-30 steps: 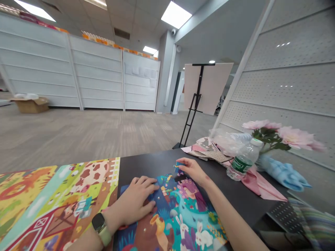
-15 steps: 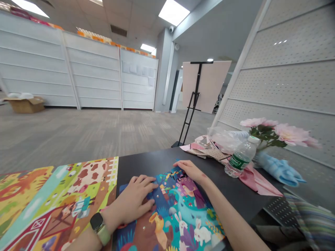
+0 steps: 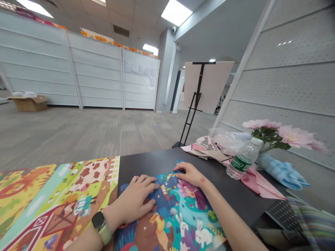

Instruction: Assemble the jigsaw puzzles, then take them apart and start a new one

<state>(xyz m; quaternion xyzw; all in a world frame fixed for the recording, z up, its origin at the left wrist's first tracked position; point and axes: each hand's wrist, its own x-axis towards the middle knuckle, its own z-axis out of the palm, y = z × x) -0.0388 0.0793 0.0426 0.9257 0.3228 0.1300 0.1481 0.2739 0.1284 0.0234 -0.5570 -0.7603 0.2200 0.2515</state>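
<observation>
My left hand, with a smartwatch on its wrist, lies flat on a colourful jigsaw puzzle showing rabbits and a forest scene. Its fingers rest on the blue pieces near the puzzle's left side. My right hand presses on the far edge of the same puzzle, and no loose piece shows in it. To the left of the puzzle lies a second picture puzzle of a farm, with a red barn and a cow pattern.
Both puzzles lie on a dark table. Beyond it on the right stand a water bottle, pink artificial flowers and a blue cloth, with a pink cloth and patterned fabric. A perforated panel wall rises on the right.
The blue piece pinched in my right hand a second ago no longer shows. That hand has come down flat on the puzzle's far edge. My left hand has stayed in place.
</observation>
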